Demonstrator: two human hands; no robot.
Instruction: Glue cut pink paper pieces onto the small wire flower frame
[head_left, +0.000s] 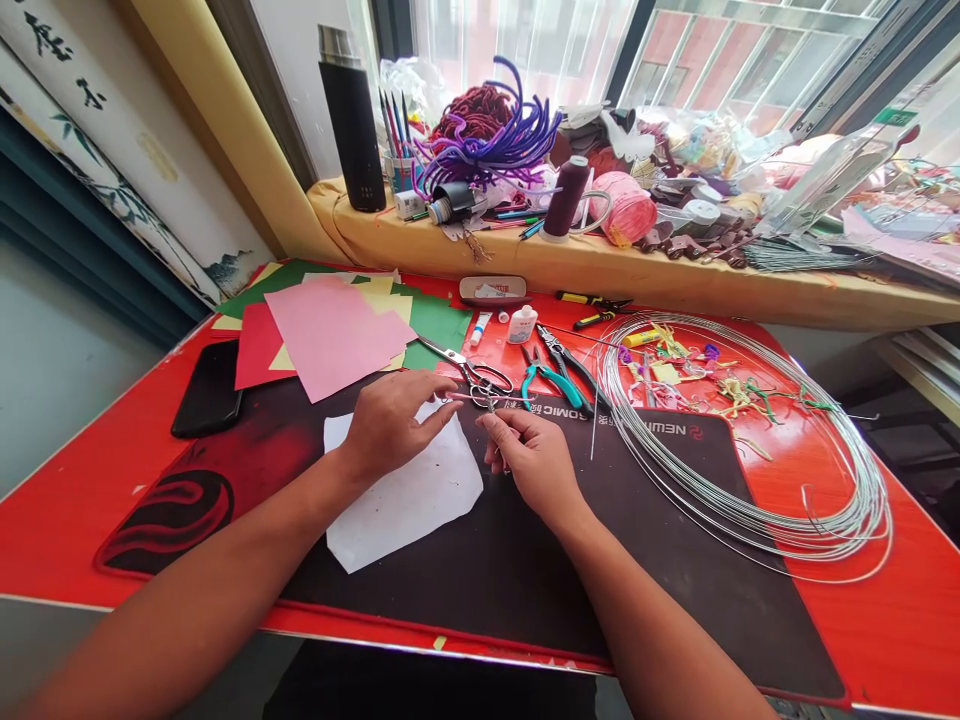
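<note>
My left hand lies on the edge of a white paper sheet, fingers stretched toward the right and pinched on the end of a thin wire piece. My right hand rests on the black desk mat with fingers curled, pinching the same thin wire near its bend. Scissors lie just beyond both hands. A big coil of silver wire lies to the right.
Coloured paper sheets and a black phone lie at the left of the red table. Teal pliers, glue bottle and scraps lie behind. The window ledge holds a black flask, thread spool, yarn, pipe cleaners.
</note>
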